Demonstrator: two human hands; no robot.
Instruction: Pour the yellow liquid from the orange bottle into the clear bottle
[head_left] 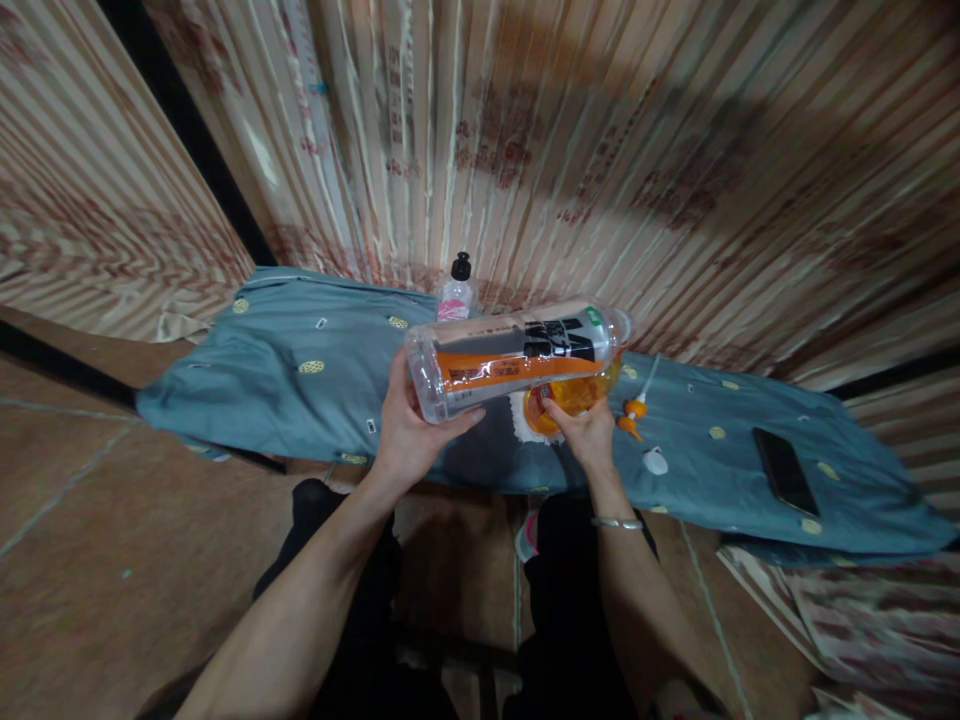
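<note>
My left hand (411,425) is wrapped round the base of a big clear plastic bottle (517,355) with an orange, grey and black label. The bottle lies nearly level in the air, its neck pointing right. Below its neck end, my right hand (589,430) grips a smaller bottle of orange liquid (574,395), partly hidden by the big one. White paper (523,425) shows beside the orange bottle. To the right lie an orange pump top (634,410) with a pale tube and a white cap (655,460).
A clear bottle with a black top (456,290) stands behind the big bottle. A phone (785,470) lies at the right on the blue-green cloth (292,330). Striped curtains (480,130) hang at the back, and dark poles (195,130) frame the left side.
</note>
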